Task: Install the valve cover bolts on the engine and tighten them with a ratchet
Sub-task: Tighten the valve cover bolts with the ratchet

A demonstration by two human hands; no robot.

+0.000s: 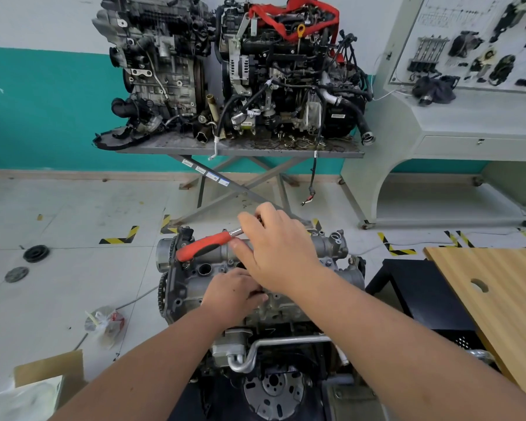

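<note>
A grey engine (195, 287) stands in front of me with its valve cover (331, 247) on top. A ratchet with a red and black handle (205, 246) lies across the cover's far side, handle pointing left. My right hand (274, 253) reaches over the cover and its fingers pinch the ratchet's head end, which they hide. My left hand (233, 294) rests on the near side of the cover with fingers curled; whatever it may hold is hidden. No loose bolts show.
Two other engines sit on a scissor-lift table (240, 148) beyond. A white display board stand (456, 117) is at right, a wooden tabletop (498, 287) and black crate (422, 293) near right. Cardboard box (49, 378) and a plastic bag (107, 323) lie on the floor at left.
</note>
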